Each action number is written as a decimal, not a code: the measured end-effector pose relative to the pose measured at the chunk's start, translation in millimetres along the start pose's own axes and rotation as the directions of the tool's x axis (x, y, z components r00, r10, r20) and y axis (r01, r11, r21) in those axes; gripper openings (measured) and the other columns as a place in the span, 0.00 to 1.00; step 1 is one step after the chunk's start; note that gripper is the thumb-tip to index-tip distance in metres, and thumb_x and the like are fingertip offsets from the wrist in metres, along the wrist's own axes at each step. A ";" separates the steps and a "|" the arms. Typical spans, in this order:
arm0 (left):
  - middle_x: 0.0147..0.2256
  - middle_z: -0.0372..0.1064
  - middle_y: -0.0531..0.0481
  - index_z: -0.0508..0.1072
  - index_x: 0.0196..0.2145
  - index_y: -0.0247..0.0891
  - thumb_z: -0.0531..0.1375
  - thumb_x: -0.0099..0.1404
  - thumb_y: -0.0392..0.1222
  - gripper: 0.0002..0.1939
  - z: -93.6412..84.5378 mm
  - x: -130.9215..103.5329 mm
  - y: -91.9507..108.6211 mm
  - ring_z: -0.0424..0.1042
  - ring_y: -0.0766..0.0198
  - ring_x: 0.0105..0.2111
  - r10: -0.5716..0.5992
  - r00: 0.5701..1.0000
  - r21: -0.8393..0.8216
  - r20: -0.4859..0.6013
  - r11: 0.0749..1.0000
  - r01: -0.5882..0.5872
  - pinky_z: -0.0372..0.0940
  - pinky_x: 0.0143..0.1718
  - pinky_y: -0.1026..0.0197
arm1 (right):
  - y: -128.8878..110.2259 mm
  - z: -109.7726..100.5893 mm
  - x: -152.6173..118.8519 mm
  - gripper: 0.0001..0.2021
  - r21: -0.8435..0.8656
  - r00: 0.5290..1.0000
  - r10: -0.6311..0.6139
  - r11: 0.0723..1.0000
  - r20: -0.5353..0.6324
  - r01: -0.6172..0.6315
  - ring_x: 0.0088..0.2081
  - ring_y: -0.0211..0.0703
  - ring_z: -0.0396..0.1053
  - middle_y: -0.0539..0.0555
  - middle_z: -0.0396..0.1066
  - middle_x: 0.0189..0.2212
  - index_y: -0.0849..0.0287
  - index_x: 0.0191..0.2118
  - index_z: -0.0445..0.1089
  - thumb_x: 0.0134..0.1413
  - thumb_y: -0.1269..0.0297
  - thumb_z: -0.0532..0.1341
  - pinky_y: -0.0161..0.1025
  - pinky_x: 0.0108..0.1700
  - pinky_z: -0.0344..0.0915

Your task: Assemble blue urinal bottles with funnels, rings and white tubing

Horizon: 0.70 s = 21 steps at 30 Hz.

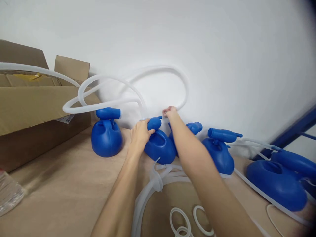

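Observation:
My left hand [140, 133] is closed round the top of a blue plastic urinal bottle [163, 148], by its blue neck piece [154, 123]. From beside that hand a translucent white hose [134, 89] rises and loops to the left, then curves up along the wall. My right hand [170, 111] reaches past the bottle to the wall, its fingers curled at the lower right end of the hose loop [186, 87]. The right forearm partly hides another blue bottle [195, 127] behind.
An open cardboard box [44, 105] stands at the left, with a blue bottle [106, 138] beside it. More blue bottles [219, 154] stand to the right. In front lie a tied hose coil [145, 194] and several white rings [179, 219]. A clear plastic bottle [10, 194] lies far left.

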State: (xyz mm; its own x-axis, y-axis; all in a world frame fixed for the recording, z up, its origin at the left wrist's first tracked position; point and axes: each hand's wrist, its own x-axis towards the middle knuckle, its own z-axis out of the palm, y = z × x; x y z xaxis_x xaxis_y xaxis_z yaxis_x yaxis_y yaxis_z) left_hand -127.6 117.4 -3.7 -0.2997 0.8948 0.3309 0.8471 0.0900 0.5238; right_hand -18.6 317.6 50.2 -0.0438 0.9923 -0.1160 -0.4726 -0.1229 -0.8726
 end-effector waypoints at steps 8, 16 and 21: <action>0.59 0.74 0.39 0.68 0.66 0.44 0.63 0.69 0.55 0.31 -6.0 -1.5 1.9 0.76 0.41 0.54 -0.042 0.999 0.052 0.009 0.998 0.042 0.70 0.50 0.49 | -47.6 38.2 -50.4 0.17 0.011 0.982 -0.036 0.999 0.187 0.035 0.16 0.28 0.52 0.39 0.51 0.16 0.56 0.29 0.58 0.74 0.64 0.54 0.26 0.23 0.62; 0.57 0.75 0.40 0.71 0.62 0.45 0.62 0.67 0.58 0.29 -14.3 0.7 0.3 0.75 0.39 0.55 -0.056 0.997 0.042 0.059 0.998 0.053 0.70 0.50 0.46 | -108.6 -25.0 -175.4 0.13 -0.391 0.741 -0.355 0.676 0.570 0.624 0.23 0.34 0.65 0.42 0.61 0.20 0.55 0.34 0.65 0.60 0.57 0.69 0.32 0.27 0.66; 0.57 0.76 0.39 0.75 0.57 0.44 0.65 0.62 0.58 0.29 -40.3 -0.2 -2.8 0.75 0.38 0.55 -0.100 0.988 0.069 0.113 0.993 0.093 0.69 0.51 0.45 | -95.6 -86.4 -215.6 0.17 -0.585 0.804 -0.241 0.578 0.544 0.569 0.25 0.39 0.70 0.45 0.68 0.20 0.57 0.40 0.69 0.55 0.51 0.70 0.37 0.32 0.69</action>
State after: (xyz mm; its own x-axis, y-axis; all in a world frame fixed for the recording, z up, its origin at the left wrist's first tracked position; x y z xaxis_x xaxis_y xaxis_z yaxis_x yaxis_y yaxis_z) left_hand -147.6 99.4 26.3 -0.3314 0.9251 0.1855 0.8437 0.2026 0.4971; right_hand 112.0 114.0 117.6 -0.3998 0.8364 0.3750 0.2163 0.4836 -0.8481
